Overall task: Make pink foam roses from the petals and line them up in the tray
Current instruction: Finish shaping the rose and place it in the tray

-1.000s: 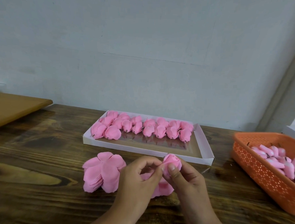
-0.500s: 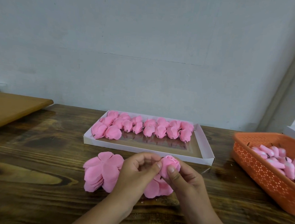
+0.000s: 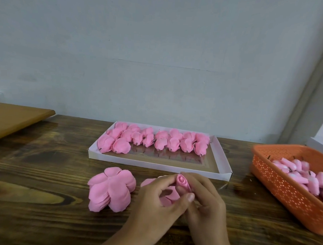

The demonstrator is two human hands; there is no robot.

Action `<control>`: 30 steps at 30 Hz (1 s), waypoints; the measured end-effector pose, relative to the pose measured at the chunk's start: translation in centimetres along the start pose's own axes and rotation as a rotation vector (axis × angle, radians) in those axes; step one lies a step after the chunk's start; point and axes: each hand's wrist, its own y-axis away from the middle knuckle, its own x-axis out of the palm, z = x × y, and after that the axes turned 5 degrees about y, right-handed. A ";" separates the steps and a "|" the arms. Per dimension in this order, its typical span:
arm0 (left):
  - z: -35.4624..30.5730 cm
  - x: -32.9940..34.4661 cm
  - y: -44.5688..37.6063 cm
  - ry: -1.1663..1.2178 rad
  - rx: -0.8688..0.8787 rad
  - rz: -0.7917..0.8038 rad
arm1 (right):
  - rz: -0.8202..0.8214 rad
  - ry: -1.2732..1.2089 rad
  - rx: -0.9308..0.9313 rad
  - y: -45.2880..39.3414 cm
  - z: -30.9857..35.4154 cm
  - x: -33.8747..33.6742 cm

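- The left hand [image 3: 153,198] and the right hand [image 3: 203,198] are meeting at the near middle of the desk [image 3: 43,172], both with fingers curled and pinching the rose bud [image 3: 182,181], a tight pink roll pointing up between the fingertips.
- Loose petals [image 3: 169,196] are fanning out under the bud, partly hidden by the hands (how many, I cannot tell).
- To wrap well, I judge the bud's base needs keeping pinched firm while each petal is being drawn snug round it, overlapping evenly; soft foam is likely creasing if squeezed hard.
- A petal stack [image 3: 110,189] is lying just left of the hands.
- The white tray [image 3: 223,173] is sitting farther back, with finished roses [image 3: 156,140] lining its far side and its near strip unfilled.
- An orange basket [image 3: 283,192] of pink pieces is standing at the right.
- The desk is dark grained wood against a pale wall [image 3: 159,57].
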 end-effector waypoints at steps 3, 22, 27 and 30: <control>-0.2 0.0 -0.1 -0.071 0.021 -0.090 | -0.041 0.092 -0.058 0.2 -0.5 0.2; -0.3 -0.9 -0.9 0.242 -0.133 -0.074 | -0.029 0.201 -0.097 -0.2 -0.6 0.1; -0.1 -1.3 -1.1 0.367 -0.231 -0.086 | 0.061 -0.037 0.027 -0.6 -0.3 -0.3; 0.0 -1.5 -1.2 0.441 -0.306 -0.131 | 0.098 -0.189 0.132 -0.9 -0.2 -0.6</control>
